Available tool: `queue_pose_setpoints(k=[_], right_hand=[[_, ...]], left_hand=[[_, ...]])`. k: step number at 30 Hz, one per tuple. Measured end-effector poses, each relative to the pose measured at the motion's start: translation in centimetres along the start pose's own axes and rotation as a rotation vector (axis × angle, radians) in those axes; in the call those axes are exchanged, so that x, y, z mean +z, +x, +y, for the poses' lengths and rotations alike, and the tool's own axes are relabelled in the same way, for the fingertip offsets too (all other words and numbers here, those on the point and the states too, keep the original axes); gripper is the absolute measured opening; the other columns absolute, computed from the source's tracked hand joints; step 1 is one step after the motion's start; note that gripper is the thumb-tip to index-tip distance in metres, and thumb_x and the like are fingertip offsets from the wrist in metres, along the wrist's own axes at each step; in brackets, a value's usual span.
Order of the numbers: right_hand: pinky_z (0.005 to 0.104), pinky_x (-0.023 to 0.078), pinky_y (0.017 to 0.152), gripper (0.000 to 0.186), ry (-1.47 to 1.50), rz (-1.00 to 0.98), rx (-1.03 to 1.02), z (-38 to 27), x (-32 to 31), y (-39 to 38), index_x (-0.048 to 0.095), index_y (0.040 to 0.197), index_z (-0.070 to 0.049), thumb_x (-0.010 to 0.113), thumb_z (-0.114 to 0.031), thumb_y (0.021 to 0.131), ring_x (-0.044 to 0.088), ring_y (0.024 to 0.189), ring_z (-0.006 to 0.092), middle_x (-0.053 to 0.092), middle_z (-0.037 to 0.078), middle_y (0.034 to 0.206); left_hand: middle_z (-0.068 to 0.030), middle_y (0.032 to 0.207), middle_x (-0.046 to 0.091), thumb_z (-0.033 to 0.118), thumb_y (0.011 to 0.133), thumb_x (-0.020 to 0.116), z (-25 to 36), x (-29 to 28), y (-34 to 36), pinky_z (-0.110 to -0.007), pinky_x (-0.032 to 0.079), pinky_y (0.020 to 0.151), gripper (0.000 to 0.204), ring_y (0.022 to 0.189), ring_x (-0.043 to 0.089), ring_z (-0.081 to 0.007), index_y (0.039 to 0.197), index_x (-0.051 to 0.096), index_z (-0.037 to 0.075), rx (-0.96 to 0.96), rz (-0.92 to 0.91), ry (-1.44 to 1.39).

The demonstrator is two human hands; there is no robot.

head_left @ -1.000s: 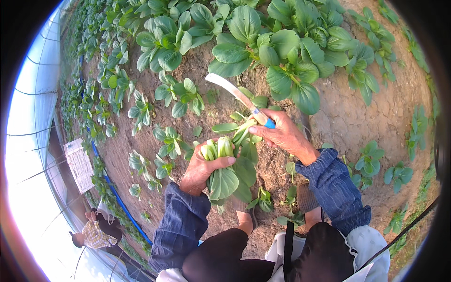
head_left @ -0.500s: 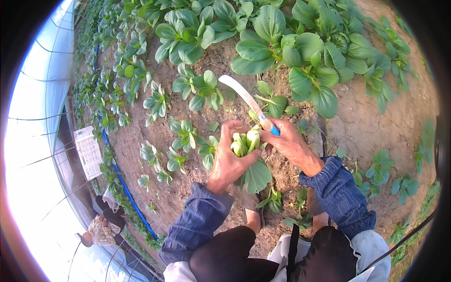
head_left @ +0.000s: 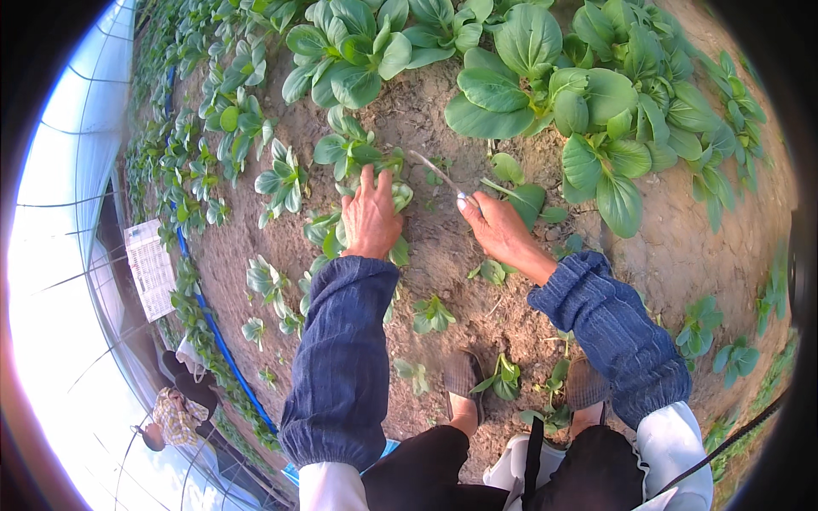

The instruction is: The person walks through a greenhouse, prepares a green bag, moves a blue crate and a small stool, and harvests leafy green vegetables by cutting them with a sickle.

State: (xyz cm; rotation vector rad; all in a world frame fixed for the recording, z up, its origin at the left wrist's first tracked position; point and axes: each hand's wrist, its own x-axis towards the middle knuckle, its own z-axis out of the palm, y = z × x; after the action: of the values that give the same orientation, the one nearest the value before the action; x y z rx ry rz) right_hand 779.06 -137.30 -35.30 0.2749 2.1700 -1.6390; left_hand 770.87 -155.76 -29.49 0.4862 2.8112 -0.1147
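Note:
My left hand (head_left: pixel 370 215) lies palm down on a small leafy green plant (head_left: pixel 394 198), pressing it toward the soil among other small plants. My right hand (head_left: pixel 498 226) grips the handle of a knife (head_left: pixel 436 174), whose pale blade points up and left over bare soil. The knife tip sits just right of my left fingers. Both forearms wear blue denim sleeve covers. A loose green leaf (head_left: pixel 521 198) lies beside my right hand.
Large leafy green plants (head_left: pixel 588 102) fill the bed ahead and to the right; smaller ones (head_left: pixel 281 175) run in rows to the left. My feet (head_left: pixel 464 383) stand on brown soil. A blue pipe (head_left: pixel 223 349) and a white crate (head_left: pixel 152 268) lie left. Another person (head_left: pixel 175 409) crouches lower left.
My left hand, which held the cut plant up near the knife, has moved down and left onto the ground plants. The knife has lowered toward the soil.

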Motion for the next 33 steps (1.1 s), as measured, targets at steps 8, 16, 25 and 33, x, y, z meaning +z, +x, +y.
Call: queue_pose_setpoints(k=[8,16,25,33], right_hand=[[0.0479,0.047,0.063,0.037,-0.145,-0.011,-0.100,-0.6,1.6,3.1,0.054,0.091,0.002,0.046,-0.034,0.095,0.061,0.069,0.0419,0.062,0.023,0.072],[0.0485,0.046,0.063,0.037,-0.130,-0.051,-0.012,-0.6,1.9,3.7,0.054,0.091,0.001,0.045,-0.034,0.095,0.060,0.069,0.0425,0.061,0.024,0.072],[0.0487,0.045,0.062,0.039,-0.177,-0.010,-0.050,0.3,2.3,4.5,0.055,0.084,0.002,0.046,-0.034,0.095,0.060,0.066,0.0418,0.060,0.023,0.069],[0.0461,0.046,0.060,0.043,-0.142,-0.114,0.016,-0.6,1.2,6.0,0.058,0.083,0.003,0.044,-0.036,0.095,0.059,0.061,0.0397,0.060,0.022,0.064]], left_hand=[[-0.0117,0.112,0.055,0.004,0.061,0.074,-2.1,2.0,-0.7,-0.043,0.039,0.085,0.065,0.105,0.055,-0.0296,0.119,0.047,0.009,-0.007,0.116,-0.128],[-0.0103,0.105,0.059,0.003,0.062,0.073,-3.0,2.2,-0.6,-0.043,0.040,0.085,0.059,0.103,0.056,-0.0290,0.116,0.050,0.009,-0.079,0.142,-0.250],[-0.0182,0.100,0.063,0.001,0.063,0.065,-4.0,2.9,0.0,-0.042,0.048,0.081,0.052,0.092,0.061,-0.0379,0.113,0.053,0.007,-0.072,0.248,-0.358],[-0.0190,0.095,0.064,0.004,0.065,0.065,-4.1,2.9,0.6,-0.042,0.049,0.078,0.049,0.089,0.062,-0.0373,0.112,0.054,0.008,-0.149,0.196,-0.402]])
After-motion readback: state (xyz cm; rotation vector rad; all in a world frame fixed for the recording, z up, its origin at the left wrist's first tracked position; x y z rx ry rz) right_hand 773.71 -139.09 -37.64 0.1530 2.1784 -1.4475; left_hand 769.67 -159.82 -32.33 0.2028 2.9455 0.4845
